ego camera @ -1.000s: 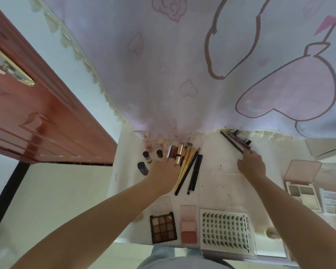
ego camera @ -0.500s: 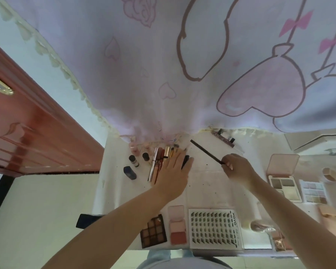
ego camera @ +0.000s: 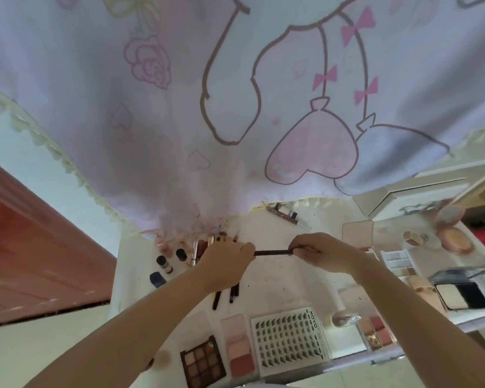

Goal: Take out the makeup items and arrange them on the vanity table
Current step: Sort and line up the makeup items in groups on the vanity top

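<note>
Black and slender, the makeup pencil (ego camera: 272, 252) runs level between my two hands above the white surface (ego camera: 280, 281). My right hand (ego camera: 324, 252) pinches its right end; my left hand (ego camera: 226, 261) grips its left end, fingers (ego camera: 245, 249) curled. Both forearms reach forward, wrists level. Beneath my left hand lie thin dark brushes (ego camera: 224, 294). Nearer me lie a square eyeshadow palette (ego camera: 202, 361), a blush palette (ego camera: 238, 345) and a flat lash card (ego camera: 289, 341).
</note>
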`<action>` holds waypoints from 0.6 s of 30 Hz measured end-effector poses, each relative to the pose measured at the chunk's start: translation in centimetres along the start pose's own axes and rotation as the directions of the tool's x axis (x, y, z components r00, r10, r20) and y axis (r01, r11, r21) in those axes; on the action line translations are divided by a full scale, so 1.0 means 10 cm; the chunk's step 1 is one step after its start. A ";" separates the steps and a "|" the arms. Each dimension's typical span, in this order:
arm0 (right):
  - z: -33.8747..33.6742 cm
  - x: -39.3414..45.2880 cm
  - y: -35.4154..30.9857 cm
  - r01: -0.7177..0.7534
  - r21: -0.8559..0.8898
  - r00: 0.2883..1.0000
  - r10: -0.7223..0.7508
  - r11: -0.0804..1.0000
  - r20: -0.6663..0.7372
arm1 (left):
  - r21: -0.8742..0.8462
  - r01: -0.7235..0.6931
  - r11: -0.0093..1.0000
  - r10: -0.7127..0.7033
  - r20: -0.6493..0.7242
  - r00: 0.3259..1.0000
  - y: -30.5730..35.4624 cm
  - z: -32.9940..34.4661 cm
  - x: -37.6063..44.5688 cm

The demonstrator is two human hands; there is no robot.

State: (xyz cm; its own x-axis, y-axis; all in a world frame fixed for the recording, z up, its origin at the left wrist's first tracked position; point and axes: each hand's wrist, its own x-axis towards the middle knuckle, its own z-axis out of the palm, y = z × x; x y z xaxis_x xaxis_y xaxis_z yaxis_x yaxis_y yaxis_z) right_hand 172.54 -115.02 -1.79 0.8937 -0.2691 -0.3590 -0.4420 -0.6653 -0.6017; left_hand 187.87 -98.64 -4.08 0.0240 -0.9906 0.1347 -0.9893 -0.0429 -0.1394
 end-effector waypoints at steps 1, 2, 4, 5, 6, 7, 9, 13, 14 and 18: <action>-0.01 0.00 0.00 -0.010 0.020 1.000 0.010 1.000 0.002 | -0.021 -0.006 1.000 0.007 0.047 0.999 -0.01 0.01 0.02; -0.03 0.00 -0.01 -0.020 0.053 1.000 0.020 0.998 -0.004 | -0.032 0.010 0.999 -0.007 0.102 0.995 -0.03 0.04 0.04; -0.07 0.01 -0.03 -0.030 0.128 0.999 0.034 0.991 -0.025 | -0.097 0.029 0.995 -0.015 0.141 0.990 -0.07 0.08 0.07; -0.09 0.01 -0.05 -0.029 0.151 0.999 0.034 0.988 -0.028 | -0.119 0.047 0.992 -0.029 0.148 0.989 -0.09 0.07 0.08; -0.09 0.01 -0.06 -0.024 0.162 0.999 0.029 0.986 -0.027 | -0.130 0.060 0.990 -0.040 0.152 0.988 -0.11 0.06 0.08; -0.09 0.02 -0.07 -0.020 0.161 1.000 0.023 0.987 -0.020 | -0.144 0.068 0.987 -0.045 0.159 0.986 -0.12 0.06 0.08; -0.07 0.03 -0.10 -0.011 0.144 1.000 0.012 0.990 -0.007 | -0.173 0.080 0.982 -0.050 0.170 0.984 -0.14 0.04 0.07; -0.08 0.03 -0.11 -0.004 0.154 0.999 0.010 0.988 -0.040 | -0.181 0.127 0.975 -0.091 0.198 0.976 -0.21 0.01 0.05; -0.10 0.02 -0.10 -0.007 0.163 0.999 0.014 0.987 -0.045 | -0.171 0.136 0.976 -0.099 0.207 0.973 -0.22 0.02 0.04; -0.12 0.03 -0.12 0.013 0.151 0.999 -0.008 0.988 -0.036 | -0.217 0.152 0.964 -0.101 0.227 0.969 -0.20 0.00 0.07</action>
State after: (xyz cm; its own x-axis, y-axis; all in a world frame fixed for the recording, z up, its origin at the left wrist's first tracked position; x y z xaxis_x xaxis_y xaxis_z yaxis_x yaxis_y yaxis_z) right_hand 173.43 -115.16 -0.33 0.8993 -0.2886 -0.3286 -0.4369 -0.5560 -0.7071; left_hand 189.90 -99.28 -3.71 0.1561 -0.9846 -0.0786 -0.9816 -0.1635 0.0990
